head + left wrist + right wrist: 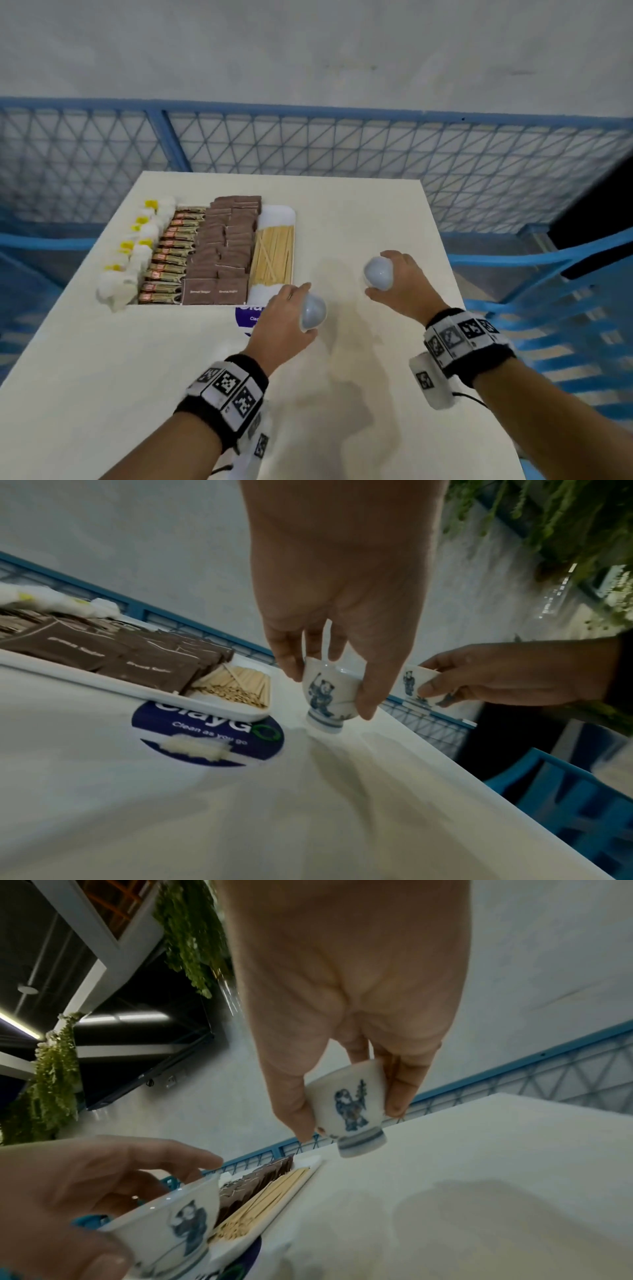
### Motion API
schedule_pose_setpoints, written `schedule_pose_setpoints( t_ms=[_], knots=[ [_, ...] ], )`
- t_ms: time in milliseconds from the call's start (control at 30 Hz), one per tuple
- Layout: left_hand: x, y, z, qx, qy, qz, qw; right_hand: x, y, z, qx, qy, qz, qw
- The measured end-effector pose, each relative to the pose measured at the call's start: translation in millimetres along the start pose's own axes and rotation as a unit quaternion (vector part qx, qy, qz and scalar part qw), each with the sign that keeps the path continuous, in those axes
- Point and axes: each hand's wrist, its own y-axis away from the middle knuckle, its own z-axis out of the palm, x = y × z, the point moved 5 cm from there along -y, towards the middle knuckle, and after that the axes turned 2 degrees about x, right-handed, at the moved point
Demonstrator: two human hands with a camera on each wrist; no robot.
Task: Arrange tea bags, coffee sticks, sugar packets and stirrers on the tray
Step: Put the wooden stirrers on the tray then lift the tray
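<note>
Four rows fill the white tray (277,213) on the left half of the table (359,212), as I see it from the head camera. Tea bags (137,250), white with yellow tags, run down its left edge and spill over the rim. Next to them lie the coffee sticks (171,253) in dark wrappers, stacked one below another. Brown sugar packets (226,246) take up the middle in two overlapping columns, and the pale wooden stirrers (272,255) lie in a loose bundle along the right side. The tray's near edge overlaps a round dark blue sticker (205,737) on the tabletop.

My left hand (284,318) is just off the tray's near right corner, fingers and thumb curled round a small white cup with blue figures (325,693); its foot is just above the table, and I cannot tell if it touches. My right hand (397,277) is further right, well apart from the tray, gripping a second matching cup (349,1107), tilted and clear of the surface. What either cup holds I cannot tell.

Beyond the table runs a blue mesh fence (342,144).
</note>
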Motion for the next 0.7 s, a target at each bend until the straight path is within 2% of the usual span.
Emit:
schedule_pose_setpoints(
  t_ms=[167, 333, 533, 700],
  knots=[
    [-17.8, -33.6, -4.4, 0.021, 0.098, -0.028, 0.995, -29.7, -67.1, 26.0, -0.061, -0.017, -0.007, 0.998],
    [-36.0, -63.7, 9.3, 0.027, 0.142, -0.041, 0.989, -48.7, -115.6, 56.0, -0.086, 0.001, -0.044, 0.995],
    [-50.1, -84.3, 18.6, 0.058, 0.190, -0.046, 0.979, -52.9, -148.5, 81.3, -0.124, 0.022, -0.046, 0.991],
    [-54.6, -92.7, 28.0, 0.058, 0.226, -0.043, 0.971, -50.9, -158.6, 89.4, -0.118, 0.016, -0.050, 0.992]
  ],
)
